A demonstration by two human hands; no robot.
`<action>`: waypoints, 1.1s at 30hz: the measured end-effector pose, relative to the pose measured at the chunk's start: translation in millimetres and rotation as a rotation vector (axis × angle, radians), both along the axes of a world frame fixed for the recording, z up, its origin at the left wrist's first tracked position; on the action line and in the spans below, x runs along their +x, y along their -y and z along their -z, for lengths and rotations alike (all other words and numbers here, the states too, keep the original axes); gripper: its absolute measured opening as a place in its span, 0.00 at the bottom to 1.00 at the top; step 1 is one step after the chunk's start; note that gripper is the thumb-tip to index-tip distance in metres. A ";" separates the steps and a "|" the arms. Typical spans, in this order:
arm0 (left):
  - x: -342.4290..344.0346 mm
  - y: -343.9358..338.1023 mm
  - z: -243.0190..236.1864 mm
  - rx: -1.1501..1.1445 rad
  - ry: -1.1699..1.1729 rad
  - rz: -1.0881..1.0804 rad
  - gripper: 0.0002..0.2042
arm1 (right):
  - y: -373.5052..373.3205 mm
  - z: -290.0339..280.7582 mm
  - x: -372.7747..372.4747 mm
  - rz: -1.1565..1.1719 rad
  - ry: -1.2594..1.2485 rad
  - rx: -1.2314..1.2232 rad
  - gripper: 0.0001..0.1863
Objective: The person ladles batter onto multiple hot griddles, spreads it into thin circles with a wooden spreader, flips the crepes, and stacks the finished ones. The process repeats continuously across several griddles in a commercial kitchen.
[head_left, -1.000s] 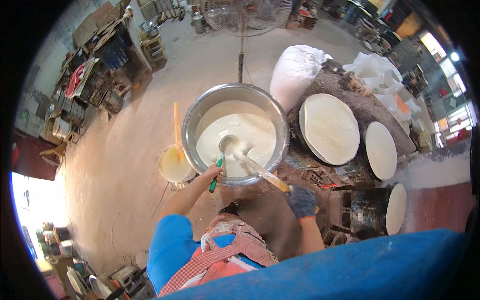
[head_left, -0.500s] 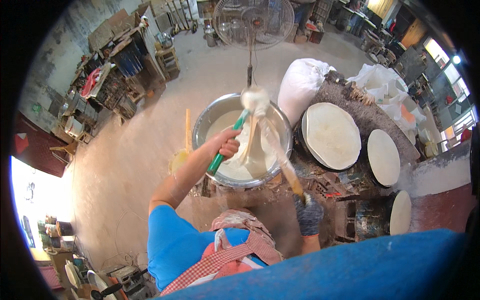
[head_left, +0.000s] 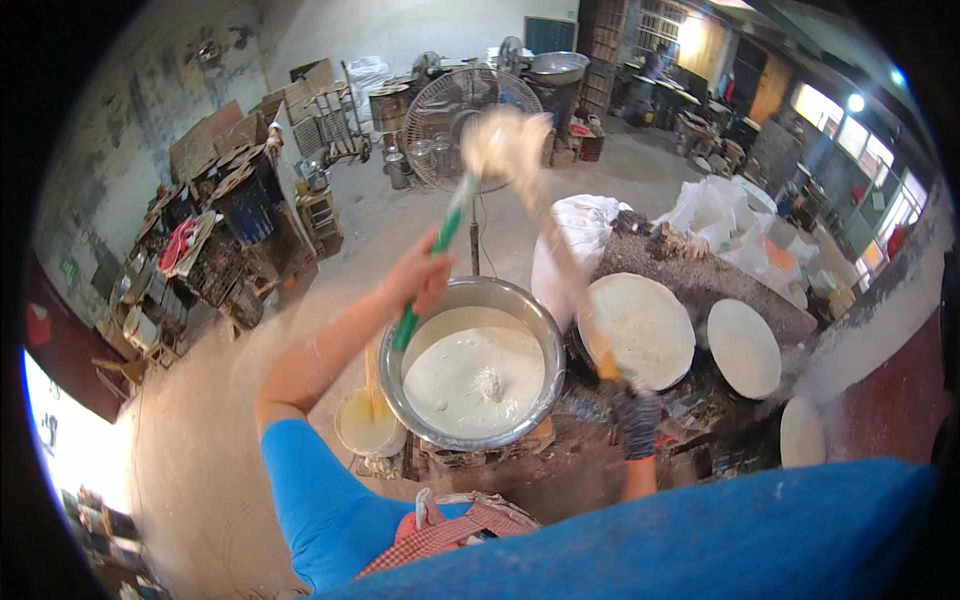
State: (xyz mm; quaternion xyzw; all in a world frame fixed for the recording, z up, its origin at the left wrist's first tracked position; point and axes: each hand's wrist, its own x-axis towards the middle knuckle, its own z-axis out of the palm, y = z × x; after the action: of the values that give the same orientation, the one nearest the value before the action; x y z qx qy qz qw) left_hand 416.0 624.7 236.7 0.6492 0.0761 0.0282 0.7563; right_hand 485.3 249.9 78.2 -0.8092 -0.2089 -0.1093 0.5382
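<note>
My left hand (head_left: 420,275) is closed round a green-handled tool (head_left: 435,265), raised above the metal basin (head_left: 553,345). A dark grey glove covers my right hand (head_left: 633,425), which grips the lower end of a long wooden stick (head_left: 570,275). The far ends of both tools meet at a pale, sticky clump (head_left: 507,145), blurred by motion, so the green tool's head cannot be made out. White batter (head_left: 465,370) fills much of the basin and has a small ridged mound on its surface.
Round pale flatbreads (head_left: 640,330) lie on dark round plates to my right. Beside the basin stand a white sack (head_left: 570,255) and a small bucket (head_left: 370,430) of yellowish liquid. A standing fan (head_left: 470,125) is ahead; cluttered benches (head_left: 190,250) line the left.
Both tools have risen away from the basin, carrying the clump up. The strand of batter that hung into the basin is gone. My view has tilted up, showing more of the room.
</note>
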 end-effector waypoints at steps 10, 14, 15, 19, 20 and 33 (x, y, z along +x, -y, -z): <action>36.0 112.1 78.8 -0.363 -0.378 0.643 0.13 | 107.6 47.9 -191.0 0.399 -0.471 -0.111 0.19; 47.2 237.3 114.1 -0.303 -0.576 0.903 0.19 | 134.6 45.2 -267.5 0.637 -0.571 0.081 0.19; 44.0 267.9 131.8 -0.382 -0.684 1.006 0.17 | 138.6 54.9 -293.4 0.704 -0.563 0.088 0.18; -18.6 407.9 207.4 -0.634 -1.555 1.100 0.07 | 138.5 109.6 -464.8 1.118 -0.668 -0.163 0.19; -46.1 431.2 222.9 -0.636 -1.711 1.104 0.11 | 128.7 122.6 -512.2 1.193 -0.697 -0.203 0.19; -537.8 760.0 257.5 0.287 -1.225 2.518 0.16 | -12.8 108.3 -795.8 2.797 -0.978 0.474 0.21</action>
State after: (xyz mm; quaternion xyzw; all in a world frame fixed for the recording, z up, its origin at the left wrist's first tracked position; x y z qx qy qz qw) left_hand -121.8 -135.3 -20.7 0.2609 -0.2388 -0.9340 0.0500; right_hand -310.5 262.7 -30.1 -0.2018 0.9299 -0.2778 0.1317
